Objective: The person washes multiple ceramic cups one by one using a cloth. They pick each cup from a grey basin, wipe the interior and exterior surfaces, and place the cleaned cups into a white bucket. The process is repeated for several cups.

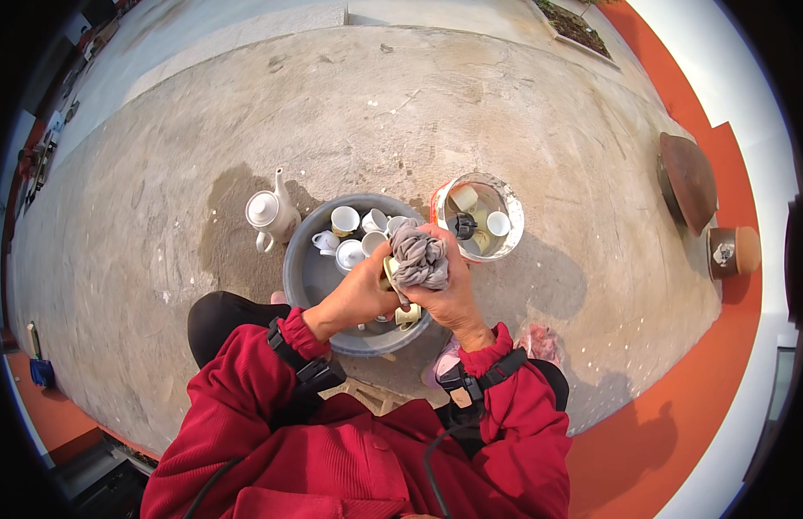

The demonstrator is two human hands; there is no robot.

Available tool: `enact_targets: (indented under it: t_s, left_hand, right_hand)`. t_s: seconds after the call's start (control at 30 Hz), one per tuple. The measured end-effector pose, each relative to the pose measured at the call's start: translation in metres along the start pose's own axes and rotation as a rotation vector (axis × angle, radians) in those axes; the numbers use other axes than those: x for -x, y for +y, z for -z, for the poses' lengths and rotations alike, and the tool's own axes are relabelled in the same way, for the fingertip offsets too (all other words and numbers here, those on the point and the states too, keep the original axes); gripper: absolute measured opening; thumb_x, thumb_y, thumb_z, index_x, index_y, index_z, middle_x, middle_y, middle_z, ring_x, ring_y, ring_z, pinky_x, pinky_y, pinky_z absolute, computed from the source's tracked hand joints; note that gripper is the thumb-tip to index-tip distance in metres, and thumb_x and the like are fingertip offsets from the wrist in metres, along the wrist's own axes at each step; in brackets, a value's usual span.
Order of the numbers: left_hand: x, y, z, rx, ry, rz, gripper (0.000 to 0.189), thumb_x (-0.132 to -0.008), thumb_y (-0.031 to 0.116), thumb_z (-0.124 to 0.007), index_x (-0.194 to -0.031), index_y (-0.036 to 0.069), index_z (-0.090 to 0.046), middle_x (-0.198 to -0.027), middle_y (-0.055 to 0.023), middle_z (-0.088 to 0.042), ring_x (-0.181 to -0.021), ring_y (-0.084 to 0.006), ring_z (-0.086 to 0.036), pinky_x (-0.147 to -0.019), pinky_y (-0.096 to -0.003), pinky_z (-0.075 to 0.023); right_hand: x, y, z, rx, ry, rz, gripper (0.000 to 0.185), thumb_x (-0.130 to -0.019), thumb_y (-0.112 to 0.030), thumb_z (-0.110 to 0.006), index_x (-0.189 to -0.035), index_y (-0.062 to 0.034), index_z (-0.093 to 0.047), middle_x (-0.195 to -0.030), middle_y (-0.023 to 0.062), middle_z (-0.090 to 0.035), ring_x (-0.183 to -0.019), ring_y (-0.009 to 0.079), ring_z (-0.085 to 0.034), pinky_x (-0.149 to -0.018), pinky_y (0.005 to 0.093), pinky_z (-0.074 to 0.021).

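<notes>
Above a wide grey basin (302, 259), both of my hands are close together. My left hand (359, 289) grips a pale cream piece, seemingly a cup (391, 271), mostly hidden by fingers and cloth. A bunched grey cloth (419, 256) is in my right hand (455, 295), pressed against that piece. Inside the basin lie several white cups, among them a gold-patterned cup (345, 220), along with a small white lidded pot (349, 255) and a little white jug (325, 241). A cream cup (408, 316) rests at the basin's near right, below my hands.
Left of the basin a white teapot (272, 214) stands on wet concrete. At right, a paint-stained bucket (477, 217) of water holds a white cup (498, 224) and other pieces. A plastic bag (541, 344) lies by my right foot. Brown pottery (690, 183) sits along the wall.
</notes>
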State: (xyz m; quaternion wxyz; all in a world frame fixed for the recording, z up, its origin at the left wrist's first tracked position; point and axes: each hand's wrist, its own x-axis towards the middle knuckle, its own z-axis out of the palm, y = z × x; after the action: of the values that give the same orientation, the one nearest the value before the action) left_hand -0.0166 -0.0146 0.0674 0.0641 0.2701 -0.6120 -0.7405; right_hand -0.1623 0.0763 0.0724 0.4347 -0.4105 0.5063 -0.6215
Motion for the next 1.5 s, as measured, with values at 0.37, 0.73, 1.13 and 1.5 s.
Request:
enact_targets:
  t_s: [0.37, 0.73, 1.13, 1.5]
  left_hand:
    - [-0.005, -0.032, -0.014, -0.634, 0.274, -0.336, 0.083, -0.076, -0.005, -0.059, -0.147, 0.000, -0.017, -0.099, -0.0306, -0.064, -0.090, -0.0448, -0.065, -0.072, -0.0467, -0.0531]
    - [-0.005, 0.000, 0.004, -0.224, 0.107, -0.080, 0.044, -0.079, -0.007, -0.060, -0.121, -0.002, -0.047, -0.086, -0.0151, -0.067, -0.069, -0.0259, -0.068, -0.055, -0.0357, -0.0526]
    - [-0.007, -0.024, -0.012, -0.529, 0.326, -0.234, 0.087, -0.071, 0.003, -0.076, -0.143, -0.003, -0.029, -0.093, -0.0216, -0.069, -0.088, -0.0397, -0.068, -0.074, -0.0397, -0.0535]
    - [-0.014, -0.030, -0.010, -0.342, 0.344, -0.401, 0.077, -0.075, 0.004, -0.076, -0.140, 0.002, -0.036, -0.107, -0.0162, -0.068, -0.100, -0.0264, -0.067, -0.085, -0.0337, -0.0512]
  right_hand:
    - [-0.001, 0.023, -0.021, 0.023, 0.221, 0.053, 0.063, -0.079, 0.003, -0.071, -0.134, -0.0044, -0.040, -0.119, 0.0066, -0.054, -0.107, 0.0149, -0.055, -0.094, 0.0285, -0.0454]
    - [0.007, 0.011, -0.014, -0.023, 0.092, 0.009, 0.068, -0.078, 0.004, -0.073, -0.136, -0.0037, -0.038, -0.124, 0.0068, -0.053, -0.113, 0.0157, -0.054, -0.098, 0.0298, -0.0440]
    - [0.001, 0.033, -0.009, -0.407, 0.354, -0.059, 0.046, -0.085, -0.002, -0.069, -0.125, -0.0034, -0.048, -0.114, 0.0048, -0.058, -0.102, 0.0131, -0.057, -0.091, 0.0287, -0.0473]
    - [0.004, -0.006, -0.001, -0.056, 0.010, 0.032, 0.062, -0.081, -0.001, -0.065, -0.137, -0.0035, -0.040, -0.125, 0.0077, -0.052, -0.117, 0.0163, -0.049, -0.103, 0.0314, -0.0384]
